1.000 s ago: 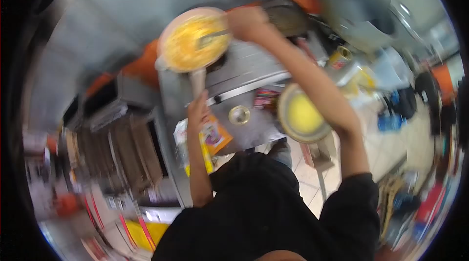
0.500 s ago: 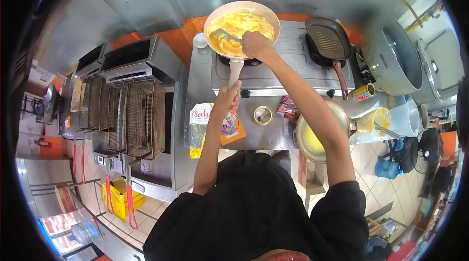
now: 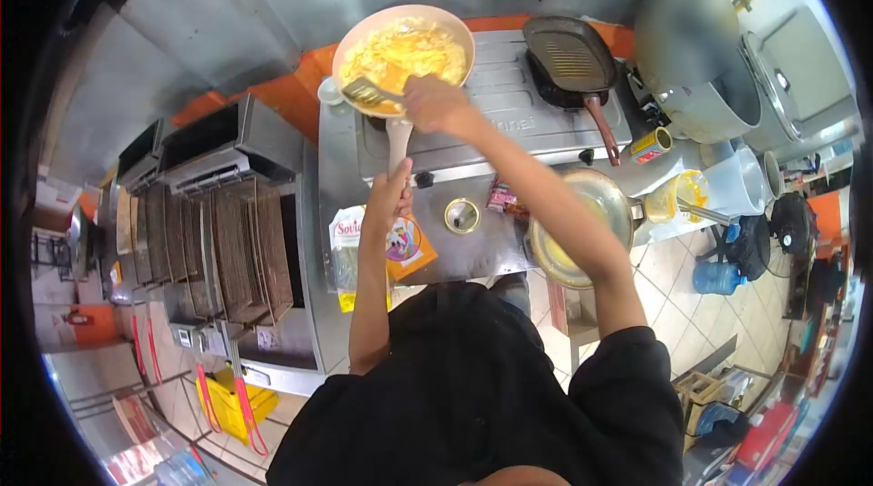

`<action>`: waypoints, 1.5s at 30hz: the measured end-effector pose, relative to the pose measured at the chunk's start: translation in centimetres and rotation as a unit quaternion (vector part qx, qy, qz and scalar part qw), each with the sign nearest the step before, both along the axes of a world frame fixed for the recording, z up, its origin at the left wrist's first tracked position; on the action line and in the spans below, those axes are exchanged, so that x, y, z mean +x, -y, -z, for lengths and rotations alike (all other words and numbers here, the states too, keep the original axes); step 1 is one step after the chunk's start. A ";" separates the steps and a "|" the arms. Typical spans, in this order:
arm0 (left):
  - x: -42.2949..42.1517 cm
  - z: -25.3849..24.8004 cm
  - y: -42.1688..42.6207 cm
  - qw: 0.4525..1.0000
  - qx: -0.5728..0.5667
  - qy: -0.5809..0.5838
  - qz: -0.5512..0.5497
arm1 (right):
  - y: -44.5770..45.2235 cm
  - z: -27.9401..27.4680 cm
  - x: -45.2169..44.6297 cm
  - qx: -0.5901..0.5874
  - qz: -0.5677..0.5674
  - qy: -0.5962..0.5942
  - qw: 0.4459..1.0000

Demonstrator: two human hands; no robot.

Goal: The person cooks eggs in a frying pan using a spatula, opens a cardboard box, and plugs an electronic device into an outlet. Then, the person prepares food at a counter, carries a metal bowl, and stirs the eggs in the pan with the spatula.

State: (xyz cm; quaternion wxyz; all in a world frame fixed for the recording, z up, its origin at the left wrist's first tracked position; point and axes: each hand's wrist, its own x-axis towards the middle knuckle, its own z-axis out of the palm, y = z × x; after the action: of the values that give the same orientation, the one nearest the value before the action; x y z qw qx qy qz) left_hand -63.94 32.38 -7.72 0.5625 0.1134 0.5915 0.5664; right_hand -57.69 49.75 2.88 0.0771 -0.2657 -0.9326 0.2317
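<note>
Stove (image 3: pixel 500 77): metal. Pan (image 3: pixel 359 34): pale, over the stove's left end, handle (image 3: pixel 398 142) pointing to the near side. Yellow mixture (image 3: pixel 409 59): egg-like, lumpy, inside the pan; could slop over the near rim under a hard push, or scorch if left unturned; a slack hold might let the pan swivel. Left hand (image 3: pixel 391 195): closed round the handle. Right hand (image 3: pixel 436 104): closed on the spatula (image 3: pixel 366 91), fingers blurred. Spatula: blade at the pan's near-left edge.
</note>
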 end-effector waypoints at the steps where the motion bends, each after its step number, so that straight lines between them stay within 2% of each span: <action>1: 0.1 -0.1 -0.1 1.000 -0.004 -0.001 -0.006 | 0.0 1.8 -0.9 -0.031 -0.019 -0.030 0.999; 3: 0.1 -0.1 -0.3 1.000 0.006 -0.014 0.003 | 1.2 3.7 -3.0 -0.029 0.040 -0.088 0.995; 6: 0.2 -0.4 -0.1 1.000 -0.007 -0.023 -0.001 | 1.5 1.9 -5.4 -0.098 0.125 -0.003 0.987; 9: 0.0 -0.3 0.0 1.000 -0.004 -0.018 0.004 | -0.7 3.0 -6.8 -0.114 0.197 -0.062 0.972; 12: -0.1 0.1 0.0 0.999 -0.005 -0.031 0.007 | -3.0 2.3 -5.4 -0.074 0.239 -0.093 0.964; 15: -0.7 0.7 0.8 0.996 0.028 -0.079 0.036 | -8.8 4.4 -3.1 0.069 0.162 -0.127 0.976; 16: -0.5 0.6 1.5 0.996 0.008 -0.086 0.009 | -11.9 8.1 -3.3 0.176 0.060 -0.206 0.961; 17: -0.5 0.9 1.0 0.997 0.014 -0.079 0.002 | -10.3 4.8 -2.3 0.135 0.206 -0.169 0.954; 20: -0.3 1.4 0.2 0.998 0.039 -0.051 -0.006 | -10.1 1.9 -1.6 0.122 0.267 -0.181 0.939; 21: -0.5 1.3 0.0 0.998 0.035 -0.041 0.008 | -10.6 2.3 -1.8 0.136 0.246 -0.250 0.927; 23: -0.1 0.5 -0.5 0.999 0.025 -0.027 0.011 | -11.2 1.3 -3.0 0.066 0.276 -0.092 0.955; 26: 0.3 -0.2 -0.1 1.000 0.015 -0.022 0.005 | -11.4 1.5 -3.5 0.080 0.270 -0.028 0.959; 29: -0.1 0.5 -0.2 1.000 0.013 -0.008 0.001 | -12.8 7.8 -6.5 0.223 0.202 -0.177 0.937; 32: 0.1 0.1 -0.1 1.000 0.013 -0.021 -0.003 | -9.2 4.1 -4.6 0.083 0.134 -0.053 0.986; 38: 0.2 -0.1 -0.1 0.999 0.011 -0.029 0.006 | -8.4 2.0 -4.1 0.133 0.026 0.037 0.990; 39: 0.2 0.1 0.0 0.999 0.035 -0.019 0.023 | -10.3 4.4 -5.5 0.149 -0.011 -0.006 0.989; 40: -0.4 0.8 0.3 0.998 0.055 -0.015 0.025 | -10.3 3.7 -4.7 0.193 -0.009 -0.010 0.981; 41: -1.9 3.8 0.4 0.997 0.059 -0.052 0.021 | -11.4 2.9 -4.1 0.206 -0.017 -0.006 0.978; 43: -0.5 1.5 0.7 0.997 0.022 -0.079 0.010 | -13.8 2.2 -3.3 0.232 -0.033 0.001 0.972; 44: 0.0 0.3 0.5 0.996 -0.003 -0.084 0.004 | -9.4 -6.0 0.1 0.189 0.033 0.145 0.971; 45: 0.5 -1.2 0.1 0.996 -0.039 -0.084 -0.018 | -8.7 -8.9 1.2 0.193 0.046 0.156 0.968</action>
State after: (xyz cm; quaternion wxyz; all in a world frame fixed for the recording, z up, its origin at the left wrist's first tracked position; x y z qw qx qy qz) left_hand -63.45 32.27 -6.54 0.5043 0.1283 0.6604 0.5414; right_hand -56.52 58.42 11.76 -0.0090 -0.3210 -0.9470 -0.0009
